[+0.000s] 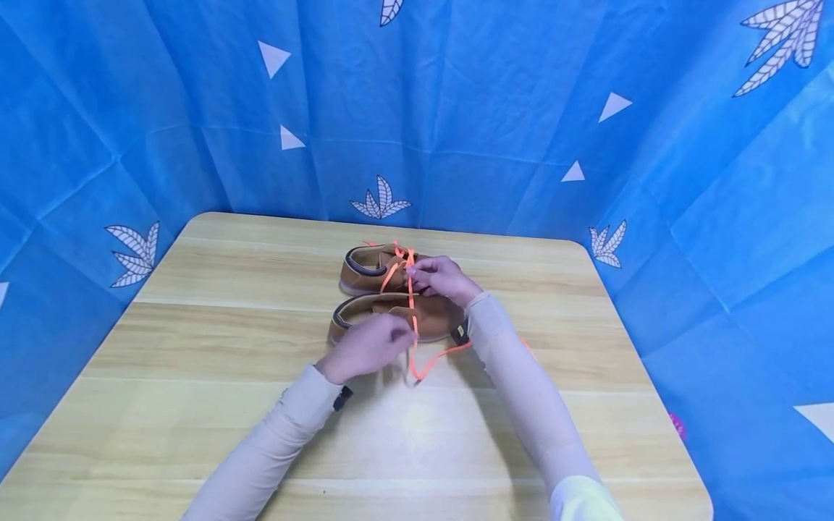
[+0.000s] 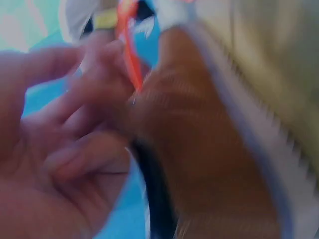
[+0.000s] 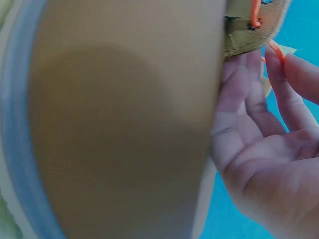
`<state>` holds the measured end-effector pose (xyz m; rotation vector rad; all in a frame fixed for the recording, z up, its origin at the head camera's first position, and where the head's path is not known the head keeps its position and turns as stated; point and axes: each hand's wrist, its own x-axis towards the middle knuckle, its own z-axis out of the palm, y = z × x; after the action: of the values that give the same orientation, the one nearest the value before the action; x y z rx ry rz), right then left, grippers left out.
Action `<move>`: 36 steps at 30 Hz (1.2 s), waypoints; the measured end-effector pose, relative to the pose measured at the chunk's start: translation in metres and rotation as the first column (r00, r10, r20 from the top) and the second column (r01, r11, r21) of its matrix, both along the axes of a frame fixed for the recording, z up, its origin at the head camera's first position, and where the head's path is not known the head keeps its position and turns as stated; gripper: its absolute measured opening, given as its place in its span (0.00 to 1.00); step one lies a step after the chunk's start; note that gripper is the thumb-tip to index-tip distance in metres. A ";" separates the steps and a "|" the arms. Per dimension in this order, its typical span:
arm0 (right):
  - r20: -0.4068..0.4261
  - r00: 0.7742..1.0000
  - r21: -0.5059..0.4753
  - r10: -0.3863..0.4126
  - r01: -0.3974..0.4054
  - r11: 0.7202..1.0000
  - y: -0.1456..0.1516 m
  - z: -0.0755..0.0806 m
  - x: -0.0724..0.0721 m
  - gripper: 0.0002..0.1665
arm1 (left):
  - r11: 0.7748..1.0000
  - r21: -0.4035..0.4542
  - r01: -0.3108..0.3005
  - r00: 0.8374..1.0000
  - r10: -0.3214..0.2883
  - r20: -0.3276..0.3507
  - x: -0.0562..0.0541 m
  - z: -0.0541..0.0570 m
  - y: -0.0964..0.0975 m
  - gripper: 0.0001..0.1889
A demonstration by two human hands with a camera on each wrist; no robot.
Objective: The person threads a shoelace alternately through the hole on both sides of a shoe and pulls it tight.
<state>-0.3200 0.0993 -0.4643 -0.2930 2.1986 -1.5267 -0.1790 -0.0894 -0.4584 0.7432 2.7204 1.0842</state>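
Note:
Two brown shoes lie side by side with their toes to the right, a near shoe [image 1: 441, 312] and a far shoe [image 1: 353, 281]. An orange shoelace [image 1: 413, 356] runs across the near shoe and trails onto the table. Over the gap between the shoes, my right hand [image 1: 444, 279] pinches the lace [image 3: 277, 51] between thumb and forefinger. My left hand [image 1: 370, 347] is beside the near shoe's opening, its fingers close to the hanging lace. In the left wrist view its blurred thumb and fingers [image 2: 75, 104] stand apart, near the shoe's brown side [image 2: 194, 129].
The shoes are on a light wooden table [image 1: 195, 405] with rounded corners. A blue patterned curtain [image 1: 495, 108] surrounds its back and sides. Dark straps circle both wrists, and the right forearm passes over the loose lace end.

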 end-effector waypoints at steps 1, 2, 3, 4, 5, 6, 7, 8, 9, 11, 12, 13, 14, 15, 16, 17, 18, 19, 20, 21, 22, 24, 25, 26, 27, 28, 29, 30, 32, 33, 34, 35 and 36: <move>-0.001 1.000 -0.004 -0.004 0.004 1.000 0.000 0.000 0.000 0.15 | 0.998 0.006 -0.061 0.996 0.061 -0.065 -0.001 0.004 -0.003 0.12; -0.006 1.000 -0.007 -0.005 0.005 1.000 0.000 -0.001 0.000 0.15 | 0.994 0.017 -0.110 0.985 0.111 -0.133 -0.002 0.006 -0.006 0.10; -0.010 1.000 -0.010 -0.007 0.007 1.000 -0.001 -0.002 0.000 0.16 | 0.988 0.027 -0.149 0.968 0.151 -0.198 -0.004 0.007 -0.008 0.09; -0.013 1.000 -0.012 -0.008 0.008 1.000 -0.001 -0.002 0.001 0.16 | 0.983 0.039 -0.177 0.953 0.181 -0.243 -0.006 0.007 -0.011 0.08; -0.014 1.000 -0.012 -0.008 0.008 1.000 0.000 -0.002 0.001 0.17 | 0.979 0.034 -0.202 0.936 0.203 -0.286 -0.008 0.005 -0.013 0.08; -0.013 1.000 -0.012 -0.009 0.009 1.000 0.000 -0.003 0.002 0.17 | 0.975 0.027 -0.221 0.923 0.218 -0.317 -0.011 0.003 -0.015 0.08; -0.011 1.000 -0.014 -0.009 0.009 1.000 0.001 -0.004 0.002 0.17 | 0.975 0.019 -0.221 0.921 0.215 -0.326 -0.013 0.000 -0.017 0.08; -0.008 1.000 -0.018 -0.006 0.006 1.000 0.002 -0.005 0.002 0.17 | 0.976 0.010 -0.216 0.921 0.207 -0.330 -0.015 -0.003 -0.018 0.09; -0.003 1.000 -0.024 -0.003 0.003 1.000 0.002 -0.006 0.002 0.16 | 0.978 0.007 -0.208 0.924 0.199 -0.325 -0.017 -0.005 -0.019 0.11; -0.003 1.000 -0.038 0.010 -0.010 0.999 0.003 -0.007 0.002 0.16 | 0.980 0.002 -0.197 0.930 0.187 -0.316 -0.020 -0.009 -0.021 0.15; -0.007 1.000 -0.045 0.016 -0.016 0.999 0.004 -0.007 0.002 0.17 | 0.981 -0.002 -0.194 0.932 0.184 -0.312 -0.021 -0.010 -0.021 0.17; -0.012 1.000 -0.052 0.022 -0.023 0.998 0.004 -0.007 0.002 0.18 | 0.981 -0.007 -0.192 0.932 0.180 -0.313 -0.022 -0.011 -0.022 0.19; -0.017 1.000 -0.058 0.026 -0.027 0.998 0.003 -0.007 0.002 0.18 | 0.981 -0.016 -0.193 0.931 0.178 -0.318 -0.023 -0.012 -0.023 0.21; -0.023 0.999 -0.061 0.027 -0.029 0.998 0.003 -0.007 0.003 0.18 | 0.980 -0.033 -0.196 0.929 0.175 -0.325 -0.023 -0.012 -0.023 0.21; -0.025 0.999 -0.065 0.027 -0.029 0.997 0.003 -0.007 0.003 0.18 | 0.979 -0.055 -0.198 0.928 0.169 -0.333 -0.024 -0.012 -0.024 0.21; -0.029 0.999 -0.065 0.025 -0.026 0.998 0.002 -0.007 0.003 0.17 | 0.976 -0.082 -0.200 0.926 0.161 -0.342 -0.024 -0.012 -0.024 0.20; -0.033 0.999 -0.061 0.023 -0.025 0.998 0.002 -0.007 0.003 0.16 | 0.973 -0.112 -0.201 0.925 0.151 -0.350 -0.024 -0.012 -0.025 0.20; -0.037 0.999 -0.057 0.023 -0.025 0.998 0.002 -0.008 0.003 0.15 | 0.969 -0.140 -0.202 0.924 0.141 -0.356 -0.024 -0.012 -0.025 0.19; -0.042 0.999 -0.056 0.023 -0.025 0.998 0.001 -0.008 0.003 0.14 | 0.965 -0.168 -0.202 0.923 0.130 -0.362 -0.024 -0.012 -0.025 0.20; -0.047 0.999 -0.055 0.022 -0.024 0.998 0.001 -0.008 0.003 0.13 | 0.960 -0.195 -0.200 0.923 0.118 -0.366 -0.024 -0.012 -0.026 0.20; -0.053 0.998 -0.055 0.020 -0.023 0.998 0.001 -0.008 0.003 0.13 | 0.956 -0.216 -0.197 0.924 0.108 -0.366 -0.024 -0.012 -0.026 0.21; -0.064 0.998 -0.053 0.013 -0.017 0.998 0.000 -0.008 0.003 0.12 | 0.950 -0.245 -0.192 0.927 0.093 -0.362 -0.025 -0.012 -0.027 0.25; -0.067 0.998 -0.058 0.006 -0.010 0.998 0.000 -0.009 0.003 0.12 | 0.949 -0.251 -0.188 0.928 0.089 -0.361 -0.025 -0.012 -0.028 0.26; -0.071 0.998 -0.063 -0.001 -0.004 0.998 -0.001 -0.009 0.003 0.12 | 0.949 -0.256 -0.186 0.929 0.084 -0.360 -0.025 -0.013 -0.028 0.27; -0.071 0.997 -0.068 -0.011 0.006 0.998 -0.001 -0.009 0.004 0.12 | 0.949 -0.257 -0.183 0.929 0.081 -0.361 -0.026 -0.013 -0.028 0.28; -0.069 0.997 -0.078 -0.020 0.014 0.997 -0.001 -0.009 0.003 0.12 | 0.950 -0.254 -0.180 0.929 0.079 -0.362 -0.026 -0.013 -0.029 0.28; -0.064 0.998 -0.094 -0.028 0.022 0.995 -0.001 -0.010 0.003 0.13 | 0.952 -0.249 -0.178 0.928 0.078 -0.365 -0.027 -0.014 -0.029 0.28; -0.053 0.998 -0.118 -0.034 0.028 0.993 -0.001 -0.011 0.003 0.13 | 0.954 -0.243 -0.176 0.926 0.077 -0.369 -0.027 -0.014 -0.029 0.28; -0.017 0.999 -0.172 -0.041 0.037 0.984 -0.001 -0.011 0.003 0.15 | 0.957 -0.234 -0.171 0.924 0.073 -0.376 -0.028 -0.015 -0.029 0.27; 0.007 0.999 -0.202 -0.043 0.043 0.978 -0.001 -0.011 0.003 0.16 | 0.958 -0.232 -0.169 0.923 0.072 -0.378 -0.028 -0.015 -0.029 0.27; 0.033 0.999 -0.234 -0.042 0.049 0.971 -0.002 -0.011 0.002 0.17 | 0.958 -0.232 -0.167 0.923 0.069 -0.378 -0.029 -0.016 -0.029 0.26; 0.061 0.997 -0.263 -0.041 0.056 0.963 -0.002 -0.011 0.002 0.17 | 0.958 -0.234 -0.166 0.923 0.067 -0.379 -0.029 -0.016 -0.029 0.26; 0.085 0.996 -0.289 -0.040 0.063 0.955 -0.003 -0.010 0.002 0.17 | 0.957 -0.236 -0.165 0.923 0.066 -0.379 -0.029 -0.016 -0.028 0.26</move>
<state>-0.3177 0.0965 -0.4746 -0.2632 1.9323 -1.8612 -0.2079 -0.1179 -0.4740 0.8187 3.1754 0.6240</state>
